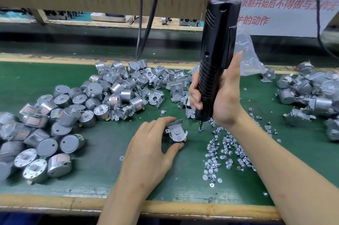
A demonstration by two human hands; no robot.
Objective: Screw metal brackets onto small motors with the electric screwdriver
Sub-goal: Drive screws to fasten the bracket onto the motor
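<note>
Right hand [222,94] grips the upright electric screwdriver [214,59], its tip touching a screw [200,129] on the green desk [102,160]. Left hand [152,149] pinches a motor with its bracket [177,132], just beside the tip, between motor pile [55,123] and loose screws [225,151].

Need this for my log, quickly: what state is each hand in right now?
Left hand: closed, holding the motor.
Right hand: closed, holding the screwdriver.

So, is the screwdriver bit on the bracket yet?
No, the screwdriver bit points at a loose screw on the mat, right of the bracket on the motor in the left hand.
</note>
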